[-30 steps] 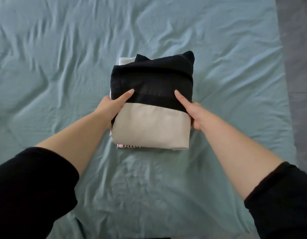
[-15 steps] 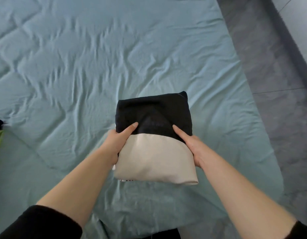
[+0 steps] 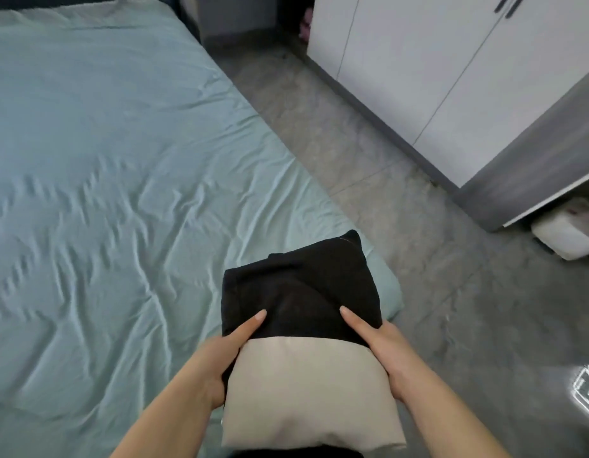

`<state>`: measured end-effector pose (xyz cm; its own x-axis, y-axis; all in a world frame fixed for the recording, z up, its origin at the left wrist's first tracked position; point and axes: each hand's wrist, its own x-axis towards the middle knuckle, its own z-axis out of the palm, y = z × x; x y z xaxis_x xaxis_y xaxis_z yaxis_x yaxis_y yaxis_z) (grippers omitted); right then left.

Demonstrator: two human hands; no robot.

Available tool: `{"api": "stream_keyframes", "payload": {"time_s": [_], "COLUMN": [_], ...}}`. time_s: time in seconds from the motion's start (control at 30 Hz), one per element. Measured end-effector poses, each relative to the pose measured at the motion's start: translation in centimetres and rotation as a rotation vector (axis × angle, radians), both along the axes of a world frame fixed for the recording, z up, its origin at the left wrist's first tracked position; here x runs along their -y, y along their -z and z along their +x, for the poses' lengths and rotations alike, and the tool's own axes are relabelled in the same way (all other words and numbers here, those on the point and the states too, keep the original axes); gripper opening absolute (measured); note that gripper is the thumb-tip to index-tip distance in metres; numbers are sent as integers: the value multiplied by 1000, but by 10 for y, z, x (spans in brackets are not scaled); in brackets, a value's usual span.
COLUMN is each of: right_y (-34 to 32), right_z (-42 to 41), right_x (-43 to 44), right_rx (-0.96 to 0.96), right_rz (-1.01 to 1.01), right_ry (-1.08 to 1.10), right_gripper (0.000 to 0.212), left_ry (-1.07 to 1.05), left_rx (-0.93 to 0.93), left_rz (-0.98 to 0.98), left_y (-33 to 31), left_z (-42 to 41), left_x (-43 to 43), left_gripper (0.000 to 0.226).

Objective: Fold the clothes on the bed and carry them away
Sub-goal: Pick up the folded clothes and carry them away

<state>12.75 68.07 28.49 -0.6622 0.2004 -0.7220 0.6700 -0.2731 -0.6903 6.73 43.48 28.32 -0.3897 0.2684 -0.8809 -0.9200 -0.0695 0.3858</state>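
The stack (image 3: pixel 306 352) of folded clothes, black piece over beige, is now clear of the bed (image 3: pixel 114 180) and held in the air over its near right corner, close to the person's body. A second ago it lay on the sheet in the middle of the bed; half a second ago it was already lifted. The view has since swung right, so the floor (image 3: pixel 435 276) and wardrobe (image 3: pixel 418 61) now show. Judgement: folding is done, and the carrying-away step has begun.

Grip: the left hand (image 3: pixel 220 365) clamps the stack's left edge, thumb on top over the black cloth, fingers beneath and out of sight. The right hand (image 3: pixel 382 348) holds the right edge the same way. Both hands are closed on the stack.

Surroundings: the visible bed carries no other garments, only a wrinkled sheet. The wardrobe stands to the right across the floor, doors shut. A white bundle (image 3: pixel 567 236) lies on the floor under a grey panel at the far right. A bright object at the lower right edge cannot be identified.

Obstructions: the floor between bed and wardrobe looks passable. The shut doors would need a free hand, should that be the destination.
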Motion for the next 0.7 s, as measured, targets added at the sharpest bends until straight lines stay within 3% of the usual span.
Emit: {"api": "stream_keyframes", "payload": {"time_s": [0.23,0.47,0.6,0.7], "right_y": [-48,-84,-99,-107], "right_z": [84,181,222,239], "right_x": [-98,-235,-304,-348], "right_rx": [70,-16,-23,-32], "right_rz": [-73,-244,-167,-131], "right_ry": [167,172,217,309], "right_gripper": [56,75,80,75], "left_ry": [240,398,491,574], "left_rx": [-223,-355,-397,-414], "left_rz": [-41,-110,-106,-91], "left_y": [-64,-94,-101,-108], "left_z": [42,102,122,130], "left_x": [-111,-255,-338,-396], "left_gripper": [64,68,82,78]}}
